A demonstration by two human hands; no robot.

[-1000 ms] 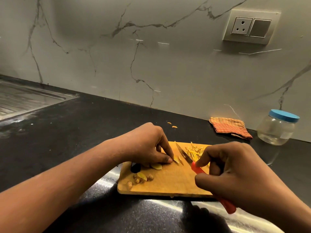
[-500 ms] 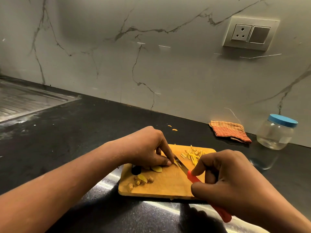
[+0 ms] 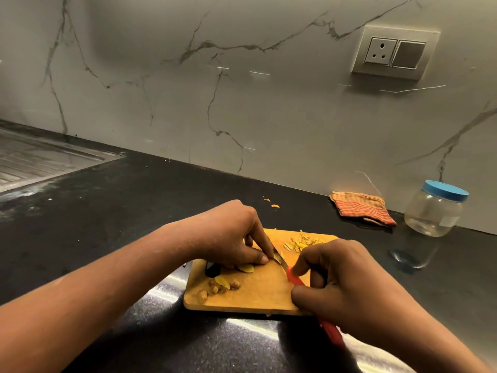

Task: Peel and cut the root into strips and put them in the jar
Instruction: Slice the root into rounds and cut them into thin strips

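Pale yellow root slice [image 3: 245,268] is lying flat on the cutting board [image 3: 255,300]; thin cut strips [image 3: 304,242] are lying heaped at its 1 o'clock; clear blue-lidded jar [image 3: 433,214] is standing upright at 2 o'clock.

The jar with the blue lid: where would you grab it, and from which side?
I'd grip the jar round its clear body, under the blue lid, from the front: it stands upright, with the wall behind and a cloth at its left.
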